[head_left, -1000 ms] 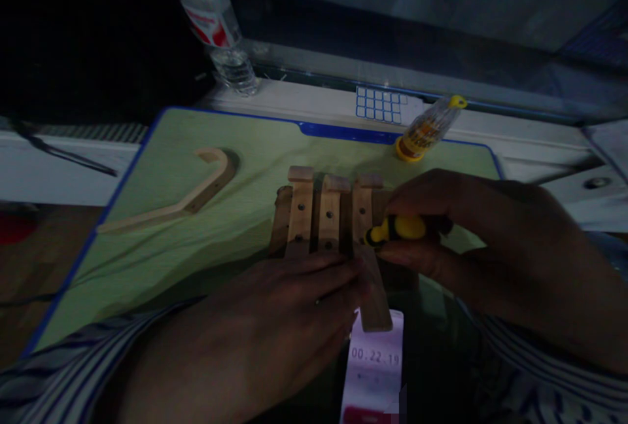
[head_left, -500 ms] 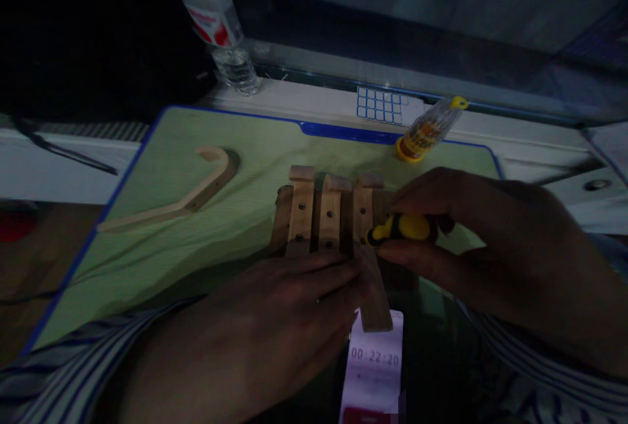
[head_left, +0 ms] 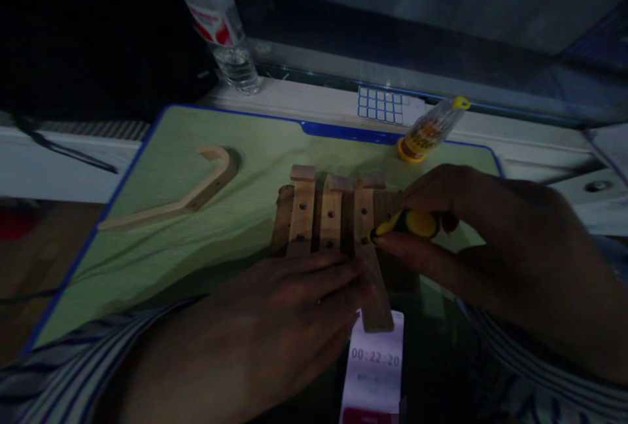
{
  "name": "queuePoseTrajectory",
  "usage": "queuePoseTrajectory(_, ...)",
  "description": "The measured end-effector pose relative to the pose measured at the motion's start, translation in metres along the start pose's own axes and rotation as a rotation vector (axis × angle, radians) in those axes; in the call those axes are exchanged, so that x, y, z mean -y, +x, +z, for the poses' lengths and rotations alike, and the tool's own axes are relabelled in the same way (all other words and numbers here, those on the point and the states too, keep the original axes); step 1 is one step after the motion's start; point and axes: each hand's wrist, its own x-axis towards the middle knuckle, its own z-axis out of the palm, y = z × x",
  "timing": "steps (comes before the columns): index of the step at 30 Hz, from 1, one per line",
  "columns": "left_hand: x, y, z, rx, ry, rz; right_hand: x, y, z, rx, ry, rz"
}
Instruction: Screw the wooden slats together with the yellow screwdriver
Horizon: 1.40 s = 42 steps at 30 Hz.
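A wooden rack board (head_left: 283, 218) lies in front of me with three upright wooden hooks on it: a left hook (head_left: 302, 218), a middle hook (head_left: 331, 201) and a right hook (head_left: 364, 198). Dark screw heads show in the hooks. Across their lower parts lies my left hand (head_left: 289, 306), closed over the rack with its fingertips at the right hook; its thumb is hidden. Between thumb and fingers, my right hand (head_left: 471, 241) pinches a yellow and black screwdriver (head_left: 417, 223). The tool's front end is at the lower screw of the right hook.
A loose wooden hook (head_left: 196, 198) rests on the green, blue-edged table (head_left: 265, 142). Behind stand a water bottle (head_left: 220, 31) and a clear, yellow-capped container (head_left: 426, 136). A lit phone (head_left: 375, 371) showing a timer sits close to me, below the right hook.
The screwdriver has turned slightly in my right hand, and my right fingers have shifted a little. My left hand and the rack stay nearly still.
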Motion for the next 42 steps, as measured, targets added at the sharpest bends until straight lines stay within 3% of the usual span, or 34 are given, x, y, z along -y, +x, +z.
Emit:
queuePoseTrajectory(14,0.002,0.007,-0.008,-0.004,-0.134,-0.046,0.000,0.001,0.004,0.004,0.113,0.008)
queuePoseTrajectory(19,0.000,0.009,-0.012,-0.018,-0.166,-0.070,-0.002,0.002,0.008,0.003,0.274,-0.049)
queuePoseTrajectory(24,0.000,0.012,-0.014,-0.008,-0.158,-0.071,-0.009,-0.001,0.011,0.001,0.281,-0.095)
queuePoseTrajectory(36,0.001,0.005,-0.007,-0.027,-0.056,-0.020,-0.013,-0.011,-0.011,0.138,0.274,-0.047)
queuePoseTrajectory(42,-0.003,0.001,0.004,-0.030,-0.027,-0.065,-0.015,-0.016,-0.014,0.160,0.254,-0.061)
